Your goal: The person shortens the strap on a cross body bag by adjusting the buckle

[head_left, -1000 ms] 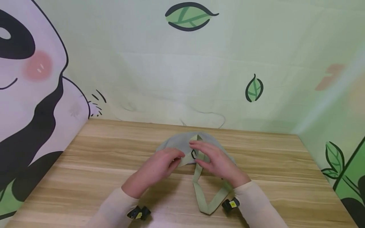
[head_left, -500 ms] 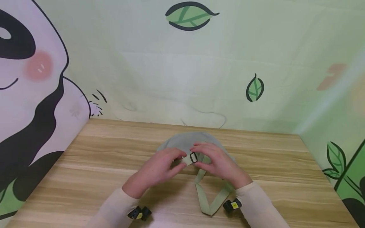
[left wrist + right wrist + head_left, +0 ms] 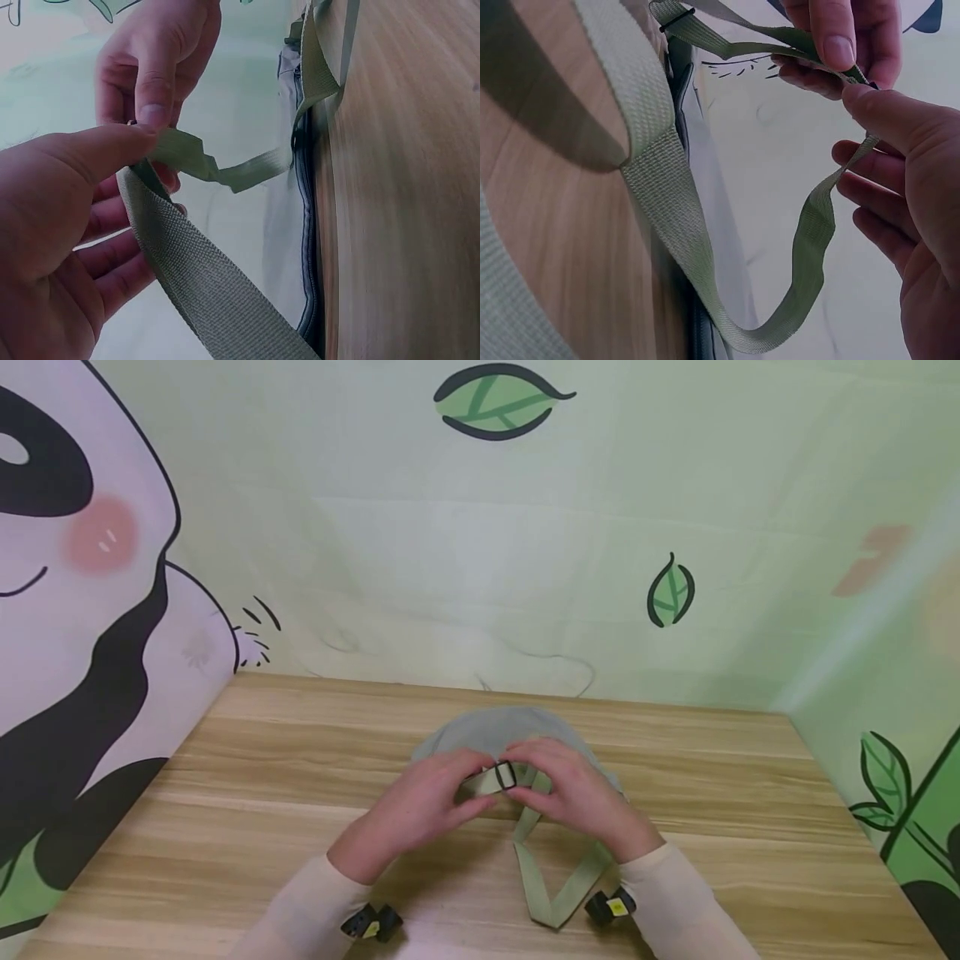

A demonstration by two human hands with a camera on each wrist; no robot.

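Strap (image 3: 482,783) is raised off the table (image 3: 262,827), stretched between your two hands; your left hand (image 3: 416,797) pinches it with thumb and fingers close together, just beside the black buckle (image 3: 507,775); your right hand (image 3: 577,793) pinches it at the buckle's other side, its remaining fingers loosely bent; the two thumbs nearly meet, as both wrist views show. Beyond your hands the grey bag (image 3: 480,731) rests on the table, its dark edge (image 3: 309,247) visible from your left wrist; a green loop (image 3: 532,881) of webbing hangs below your right hand toward you, bent to a point. Each of your sleeves bears a small black camera at the wrist; behind the table stands a pale green wall (image 3: 375,527), with a panda (image 3: 112,635) painted at left and leaves (image 3: 498,410) higher up.
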